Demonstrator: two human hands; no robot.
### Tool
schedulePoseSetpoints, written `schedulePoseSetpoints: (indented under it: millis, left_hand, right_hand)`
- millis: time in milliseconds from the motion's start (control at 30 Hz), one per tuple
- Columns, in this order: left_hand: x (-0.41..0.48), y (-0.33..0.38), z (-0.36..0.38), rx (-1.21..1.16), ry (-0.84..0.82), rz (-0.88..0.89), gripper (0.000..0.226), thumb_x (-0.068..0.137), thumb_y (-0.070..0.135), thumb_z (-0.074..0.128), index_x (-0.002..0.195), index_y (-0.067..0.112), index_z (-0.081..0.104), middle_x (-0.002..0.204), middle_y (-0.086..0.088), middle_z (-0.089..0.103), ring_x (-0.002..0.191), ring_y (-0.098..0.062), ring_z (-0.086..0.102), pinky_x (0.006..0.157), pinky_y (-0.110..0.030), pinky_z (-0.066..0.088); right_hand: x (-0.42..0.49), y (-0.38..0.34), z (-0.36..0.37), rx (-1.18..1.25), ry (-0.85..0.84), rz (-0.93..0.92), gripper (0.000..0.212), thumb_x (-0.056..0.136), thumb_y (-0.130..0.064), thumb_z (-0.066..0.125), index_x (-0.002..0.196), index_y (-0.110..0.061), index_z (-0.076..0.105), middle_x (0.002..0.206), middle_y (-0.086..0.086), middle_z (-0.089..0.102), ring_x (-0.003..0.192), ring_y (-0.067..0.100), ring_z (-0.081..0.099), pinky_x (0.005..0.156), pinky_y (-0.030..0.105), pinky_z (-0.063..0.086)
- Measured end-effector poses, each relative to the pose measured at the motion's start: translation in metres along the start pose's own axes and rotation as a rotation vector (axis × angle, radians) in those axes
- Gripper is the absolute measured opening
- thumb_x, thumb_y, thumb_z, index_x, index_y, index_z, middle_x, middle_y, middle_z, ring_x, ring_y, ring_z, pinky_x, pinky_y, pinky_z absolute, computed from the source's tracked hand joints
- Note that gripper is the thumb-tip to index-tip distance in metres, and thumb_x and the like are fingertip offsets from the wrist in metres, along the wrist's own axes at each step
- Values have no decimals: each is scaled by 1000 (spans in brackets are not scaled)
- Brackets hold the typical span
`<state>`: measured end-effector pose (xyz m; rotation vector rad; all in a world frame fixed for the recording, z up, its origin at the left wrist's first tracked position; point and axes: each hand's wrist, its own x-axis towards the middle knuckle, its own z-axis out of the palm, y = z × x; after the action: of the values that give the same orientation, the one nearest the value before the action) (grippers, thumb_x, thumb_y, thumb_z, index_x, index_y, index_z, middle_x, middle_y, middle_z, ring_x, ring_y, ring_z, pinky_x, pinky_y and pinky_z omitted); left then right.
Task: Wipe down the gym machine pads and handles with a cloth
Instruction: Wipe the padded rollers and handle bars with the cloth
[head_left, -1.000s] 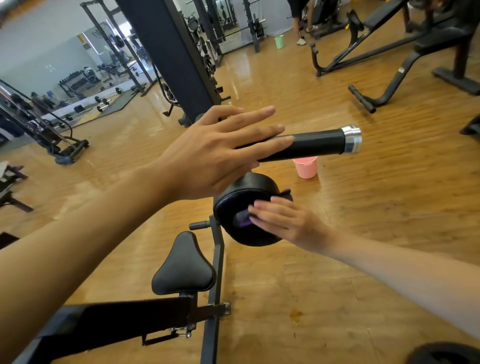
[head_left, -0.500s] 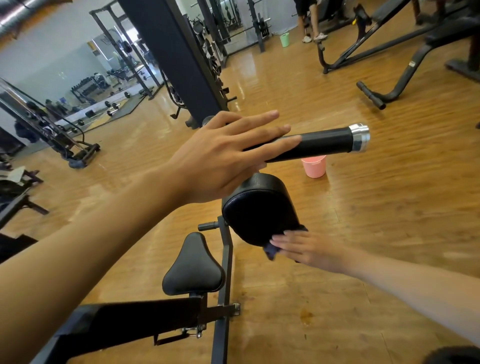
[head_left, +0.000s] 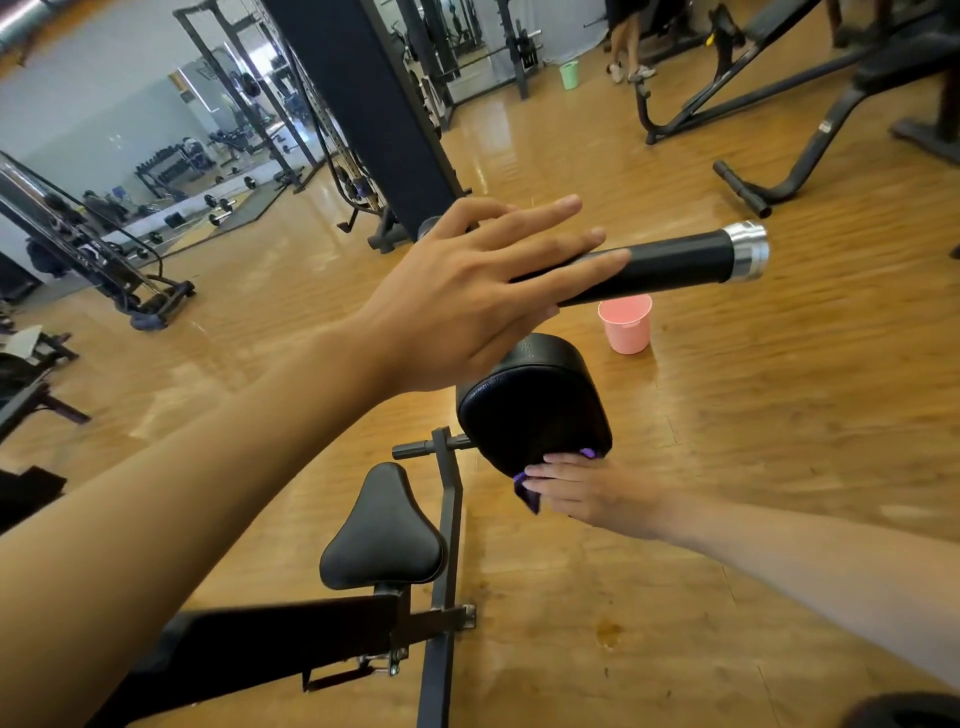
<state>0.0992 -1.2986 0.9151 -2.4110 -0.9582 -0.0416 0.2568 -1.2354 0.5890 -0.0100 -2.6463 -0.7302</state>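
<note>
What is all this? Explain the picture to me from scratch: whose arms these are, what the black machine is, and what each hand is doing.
The current picture comes from a wide-angle camera worn on a person's head. It looks forward and down, so the two bare arms are the wearer's own. The person stands at a black gym machine on a wooden floor. The left grip, which is simply the left hand, lies with straight fingers on a black handle that has a silver end cap. The right grip presses a purple cloth against the lower edge of a round black pad. Below the pad is a small black seat. A pink bucket stands on the floor beyond the pad.
</note>
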Motion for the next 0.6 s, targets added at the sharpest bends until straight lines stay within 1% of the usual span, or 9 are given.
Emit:
schedulePoseSetpoints:
  millis: [100, 167, 200, 233, 333, 400, 467, 533, 600]
  left_hand:
    - [0, -3, 2, 14, 1, 6, 47, 114, 27, 34, 159, 16, 42, 159, -6, 48, 154, -29, 35, 115, -51, 35]
    - [-2, -1, 1, 9, 0, 13, 47, 114, 28, 33, 159, 16, 42, 159, -6, 48, 154, -29, 35, 115, -52, 35]
    - [-2, 1, 0, 7, 4, 15, 47, 114, 28, 33, 159, 17, 42, 160, -6, 48, 154, -29, 35, 115, -52, 35]
    - [-2, 2, -1, 6, 8, 16, 47, 114, 28, 33, 159, 17, 42, 160, -6, 48, 154, -29, 34, 115, -51, 35]
    - [0, 4, -1, -6, 2, -1, 47, 114, 29, 31, 160, 18, 40, 160, -4, 47, 155, -28, 33, 117, -50, 32]
    - [2, 1, -1, 1, -6, -15, 48, 115, 30, 29, 160, 19, 38, 161, -3, 46, 155, -28, 32, 117, -49, 32]
    - [3, 1, 0, 11, -4, -17, 48, 115, 31, 27, 160, 20, 39, 160, -3, 47, 155, -27, 33, 117, -49, 32]
    - [5, 3, 2, 5, 11, -9, 48, 115, 32, 27, 159, 19, 40, 159, -3, 49, 154, -28, 35, 116, -50, 34]
    - [5, 6, 2, 1, 33, -7, 47, 115, 32, 27, 158, 19, 42, 158, -4, 51, 153, -29, 36, 115, -50, 35]
  right_hand:
    - [40, 15, -35, 117, 278, 111, 32, 103, 1, 53, 130, -8, 68, 152, 11, 53, 148, 28, 41, 124, 43, 29]
    - [60, 26, -49, 168, 445, 258, 34, 105, -1, 54, 137, -5, 63, 152, 13, 52, 147, 29, 41, 117, 44, 40]
    - [61, 25, -43, 143, 470, 280, 36, 104, -1, 57, 140, -3, 61, 152, 14, 52, 147, 28, 42, 116, 44, 42]
    - [56, 21, -35, 94, 415, 255, 39, 102, -1, 60, 141, -3, 59, 152, 14, 51, 147, 28, 42, 117, 43, 41]
    - [16, -6, 10, -10, 42, 3, 48, 88, -9, 81, 134, -8, 67, 150, 8, 55, 142, 24, 47, 125, 43, 25]
    - [5, -12, 13, 33, -60, -2, 48, 81, -12, 87, 126, -13, 71, 145, 4, 59, 138, 19, 51, 125, 39, 21]
    - [24, -7, -3, 114, 162, 50, 43, 89, -4, 77, 131, -11, 68, 148, 7, 56, 143, 21, 46, 127, 38, 23]
    - [58, 9, -38, 188, 413, 152, 34, 100, 0, 64, 133, -6, 67, 147, 12, 58, 142, 26, 48, 120, 40, 38]
    - [83, 29, -65, 212, 597, 305, 33, 101, -1, 63, 134, -3, 65, 143, 14, 60, 138, 27, 53, 113, 43, 45]
